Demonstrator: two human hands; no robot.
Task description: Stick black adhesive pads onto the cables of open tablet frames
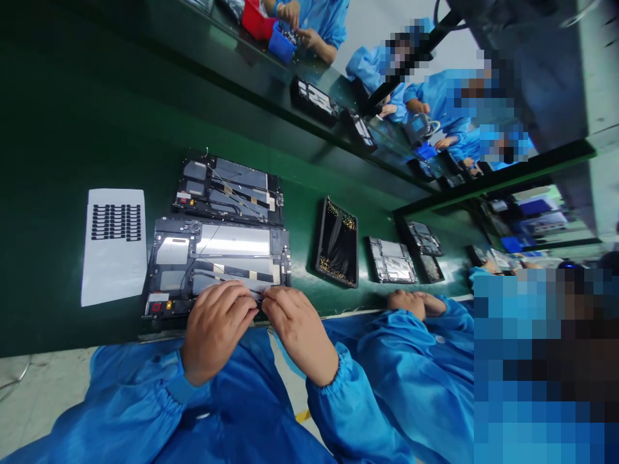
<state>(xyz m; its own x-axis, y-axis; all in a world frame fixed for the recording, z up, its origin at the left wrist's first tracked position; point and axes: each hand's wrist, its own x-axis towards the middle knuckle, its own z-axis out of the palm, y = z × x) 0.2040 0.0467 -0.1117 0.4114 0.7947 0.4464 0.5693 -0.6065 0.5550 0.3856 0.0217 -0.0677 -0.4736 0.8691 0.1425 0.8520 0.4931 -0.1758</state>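
Note:
An opened tablet-like device (232,241), black-framed with grey battery panels and thin wires, lies on the green bench in front of me. Over its near edge, toward the right, my left hand (217,325) has its fingers bent and pressed together. My right hand (297,328) meets it there in a pinch, the fingertips of both hands nearly touching. A thin dark piece shows between them, too hidden to name. Behind this device, touching its far edge, lies a second opened device (236,183) of the same kind.
To the left lies a white sheet (113,270) with rows of black stickers. On the right stand a black tray (358,258) of dark strips with gold-coloured ends and another opened device (391,261). A co-worker's hands (409,303) rest beyond. A raised shelf (232,84) runs along the back.

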